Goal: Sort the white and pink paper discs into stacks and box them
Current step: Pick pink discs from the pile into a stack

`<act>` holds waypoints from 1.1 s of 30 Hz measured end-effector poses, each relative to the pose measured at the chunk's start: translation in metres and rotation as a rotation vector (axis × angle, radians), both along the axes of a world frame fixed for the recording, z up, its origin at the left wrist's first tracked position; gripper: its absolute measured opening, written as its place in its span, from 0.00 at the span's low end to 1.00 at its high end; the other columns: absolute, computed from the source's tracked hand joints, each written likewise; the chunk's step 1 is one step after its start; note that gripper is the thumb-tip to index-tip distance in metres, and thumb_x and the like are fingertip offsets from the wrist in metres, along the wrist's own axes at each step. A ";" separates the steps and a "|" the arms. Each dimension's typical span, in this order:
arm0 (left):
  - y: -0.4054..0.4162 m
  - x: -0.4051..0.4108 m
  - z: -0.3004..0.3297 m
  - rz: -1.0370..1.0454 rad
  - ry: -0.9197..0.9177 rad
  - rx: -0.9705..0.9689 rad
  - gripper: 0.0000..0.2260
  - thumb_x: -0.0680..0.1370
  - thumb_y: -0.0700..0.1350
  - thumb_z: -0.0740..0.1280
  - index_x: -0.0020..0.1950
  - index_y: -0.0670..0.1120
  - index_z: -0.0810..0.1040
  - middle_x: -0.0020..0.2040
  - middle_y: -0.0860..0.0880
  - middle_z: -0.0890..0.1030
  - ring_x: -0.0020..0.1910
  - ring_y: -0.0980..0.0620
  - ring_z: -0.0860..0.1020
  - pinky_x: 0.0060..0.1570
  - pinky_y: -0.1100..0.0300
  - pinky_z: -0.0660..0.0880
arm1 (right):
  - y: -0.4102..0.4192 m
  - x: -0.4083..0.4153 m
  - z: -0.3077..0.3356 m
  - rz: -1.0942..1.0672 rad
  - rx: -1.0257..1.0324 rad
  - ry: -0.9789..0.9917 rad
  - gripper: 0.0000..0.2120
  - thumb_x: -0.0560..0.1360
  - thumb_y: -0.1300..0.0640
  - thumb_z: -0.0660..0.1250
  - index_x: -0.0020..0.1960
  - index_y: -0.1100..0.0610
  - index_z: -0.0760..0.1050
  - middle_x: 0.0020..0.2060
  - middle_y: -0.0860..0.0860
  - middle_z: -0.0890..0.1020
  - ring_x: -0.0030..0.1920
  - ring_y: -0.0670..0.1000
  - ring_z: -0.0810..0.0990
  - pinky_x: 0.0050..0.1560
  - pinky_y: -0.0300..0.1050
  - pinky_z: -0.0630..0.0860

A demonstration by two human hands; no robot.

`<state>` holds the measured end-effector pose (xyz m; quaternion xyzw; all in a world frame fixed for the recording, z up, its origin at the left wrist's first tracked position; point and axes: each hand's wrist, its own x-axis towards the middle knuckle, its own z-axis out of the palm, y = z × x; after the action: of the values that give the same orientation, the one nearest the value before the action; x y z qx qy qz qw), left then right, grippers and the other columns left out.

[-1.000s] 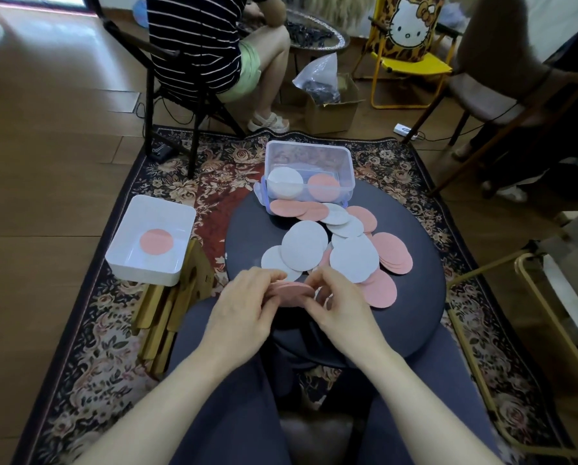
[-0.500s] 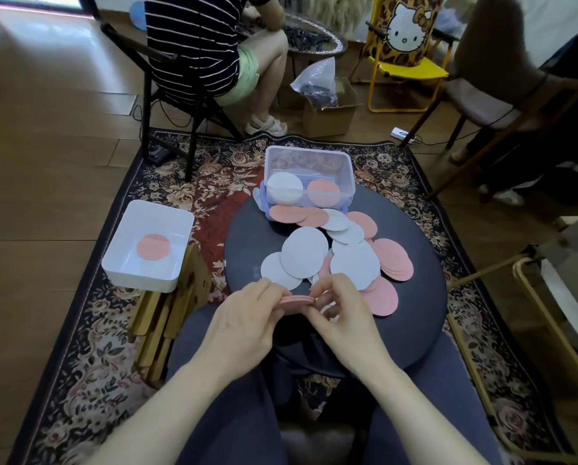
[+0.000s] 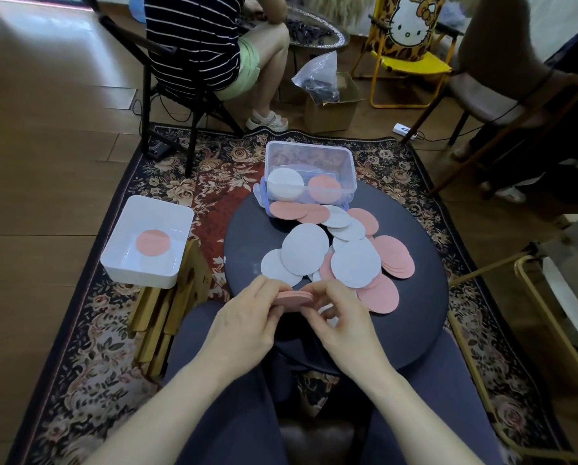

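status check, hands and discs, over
Left hand and right hand pinch a pink stack. Loose discs still unsorted. Clear box unobstructed.

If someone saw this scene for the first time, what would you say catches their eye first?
Most likely the loose heap of pink and white discs spread across the round dark table, just beyond the left hand and right hand, which together hold a thin pink stack at the near edge. Next, the clear box at the table's far side, and the white tray to the left with one pink disc in it.
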<state>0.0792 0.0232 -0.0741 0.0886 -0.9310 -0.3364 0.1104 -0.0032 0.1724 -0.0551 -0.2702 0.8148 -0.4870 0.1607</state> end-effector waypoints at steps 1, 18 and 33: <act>0.000 0.000 0.000 0.003 -0.006 0.002 0.10 0.79 0.43 0.63 0.59 0.53 0.72 0.52 0.57 0.73 0.48 0.55 0.74 0.43 0.59 0.73 | 0.000 0.000 0.000 -0.005 -0.001 -0.003 0.11 0.74 0.62 0.69 0.49 0.46 0.76 0.46 0.39 0.80 0.44 0.44 0.77 0.44 0.40 0.75; 0.012 -0.007 0.015 0.280 0.103 0.510 0.17 0.78 0.39 0.66 0.61 0.58 0.74 0.50 0.58 0.77 0.47 0.59 0.76 0.49 0.61 0.74 | 0.002 -0.007 0.005 -0.141 -0.142 -0.201 0.15 0.75 0.64 0.67 0.44 0.42 0.79 0.39 0.47 0.84 0.37 0.50 0.80 0.41 0.44 0.78; -0.031 -0.157 0.047 0.373 0.286 0.868 0.19 0.75 0.32 0.67 0.58 0.53 0.79 0.38 0.49 0.76 0.37 0.52 0.74 0.37 0.56 0.76 | -0.031 -0.122 0.032 -0.268 -0.289 -0.025 0.10 0.75 0.64 0.68 0.53 0.54 0.75 0.40 0.53 0.82 0.39 0.48 0.80 0.39 0.42 0.76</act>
<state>-0.0781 -0.0083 -0.0273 0.2447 -0.6488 -0.6764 0.2484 -0.1255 0.1409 -0.0227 -0.1735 0.7630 -0.6194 0.0638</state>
